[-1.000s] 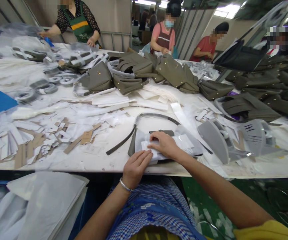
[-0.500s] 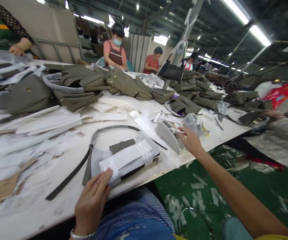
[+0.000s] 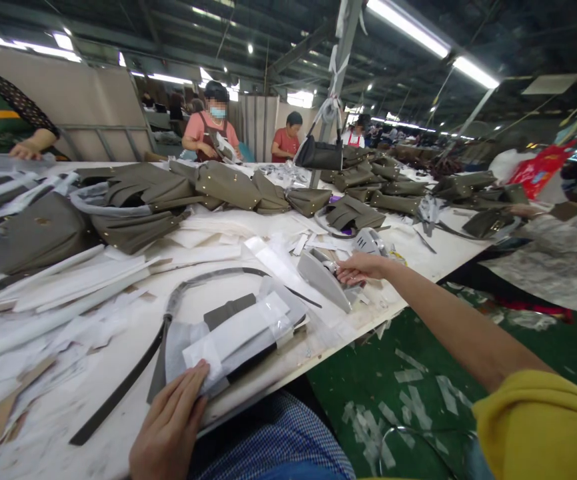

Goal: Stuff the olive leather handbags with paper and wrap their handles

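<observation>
"Pinning the wrap with the left hand: is that grip sound?"

"I judge so. It lies flat and released, fingertips on the near corner of the white wrap, clenching nothing. The pressure wants to be light and spread, so the film neither creases nor slides toward the counter edge."

"And the right hand?"

"Stretched far out, fingers curled at the top of the grey dispenser. Whether they pinch anything I cannot tell; the hand hides the tips."

"So where does the wrap lie from that grip?"

"Well apart from it, nearer the body and to the left, under the other hand. The dispenser stands near the counter's edge, further along."

"What makes the reach go well?"

"Working low over the counter, I think, with the left palm holding the bundle square. A dark strap loops around the wrap's far side, so the forearm should clear it."

"Beyond that?"

"Olive bags heaped across the middle, white strips to the left, and other people at the far side."
</observation>
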`<action>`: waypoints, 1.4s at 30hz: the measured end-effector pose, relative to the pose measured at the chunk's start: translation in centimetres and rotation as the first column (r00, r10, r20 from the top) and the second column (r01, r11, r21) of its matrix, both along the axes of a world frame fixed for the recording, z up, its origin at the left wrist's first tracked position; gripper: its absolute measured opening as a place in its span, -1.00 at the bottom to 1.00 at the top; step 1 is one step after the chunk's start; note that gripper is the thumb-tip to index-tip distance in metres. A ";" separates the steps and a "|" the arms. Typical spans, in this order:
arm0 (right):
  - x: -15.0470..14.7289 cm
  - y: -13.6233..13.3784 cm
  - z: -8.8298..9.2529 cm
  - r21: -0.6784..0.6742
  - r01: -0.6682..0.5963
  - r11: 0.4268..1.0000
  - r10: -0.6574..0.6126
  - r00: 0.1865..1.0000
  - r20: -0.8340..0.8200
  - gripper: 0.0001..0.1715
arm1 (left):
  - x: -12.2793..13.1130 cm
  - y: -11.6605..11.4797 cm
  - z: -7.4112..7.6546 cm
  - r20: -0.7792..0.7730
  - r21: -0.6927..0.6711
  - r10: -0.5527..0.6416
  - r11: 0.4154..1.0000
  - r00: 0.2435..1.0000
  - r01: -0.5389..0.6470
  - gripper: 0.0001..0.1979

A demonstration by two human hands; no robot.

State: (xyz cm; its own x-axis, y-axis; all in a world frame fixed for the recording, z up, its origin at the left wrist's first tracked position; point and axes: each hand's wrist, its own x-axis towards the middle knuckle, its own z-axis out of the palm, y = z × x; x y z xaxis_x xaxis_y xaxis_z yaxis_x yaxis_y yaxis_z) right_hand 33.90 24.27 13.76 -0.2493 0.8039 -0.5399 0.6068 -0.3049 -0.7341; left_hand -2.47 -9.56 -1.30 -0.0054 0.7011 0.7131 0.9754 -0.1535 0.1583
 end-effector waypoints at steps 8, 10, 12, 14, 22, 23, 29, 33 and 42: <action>4.7 -3.8 3.4 0.073 0.074 0.995 -0.068 0.993 -0.093 -0.58 | -0.2 0.0 0.2 0.008 -0.024 -0.019 1.000 1.000 0.020 -0.49; 6.8 -5.3 3.9 0.123 0.084 0.989 -0.075 0.994 -0.075 -0.58 | -0.2 0.0 0.2 0.007 -0.026 -0.022 0.999 1.000 0.022 -0.49; 8.6 -6.7 3.6 0.147 0.093 0.985 -0.087 0.995 -0.045 -0.56 | -0.2 0.0 0.2 0.000 -0.020 -0.026 0.999 1.000 0.026 -0.49; 9.9 -7.8 2.4 0.148 0.114 0.982 -0.111 0.993 -0.030 -0.53 | -0.2 0.0 0.3 -0.006 -0.016 -0.029 0.999 1.000 0.029 -0.49; 10.6 -8.5 -6.6 0.328 0.141 0.934 -0.141 0.990 -0.026 -0.42 | -0.3 0.1 0.2 -0.008 -0.011 -0.013 1.000 1.000 0.013 -0.49; 10.4 -8.3 -7.3 0.357 0.132 0.925 -0.134 0.991 -0.019 -0.43 | -0.4 0.1 0.2 -0.006 -0.013 -0.008 1.000 1.000 0.008 -0.49; 10.5 -6.7 -7.2 0.517 -0.006 0.856 -0.087 0.984 0.156 -0.54 | -0.6 0.0 -0.3 -0.005 -0.042 -0.018 0.999 1.000 0.017 -0.49; 11.5 -7.4 -5.2 0.577 -0.175 0.797 -0.056 0.931 0.361 -0.69 | -0.5 -0.1 -0.2 0.020 -0.052 -0.021 0.998 1.000 0.022 -0.49; 5.0 -13.6 1.9 0.542 -0.804 0.245 0.237 0.592 0.771 -0.66 | 0.2 -0.2 -0.2 0.084 -0.050 0.137 0.990 0.987 -0.133 -0.52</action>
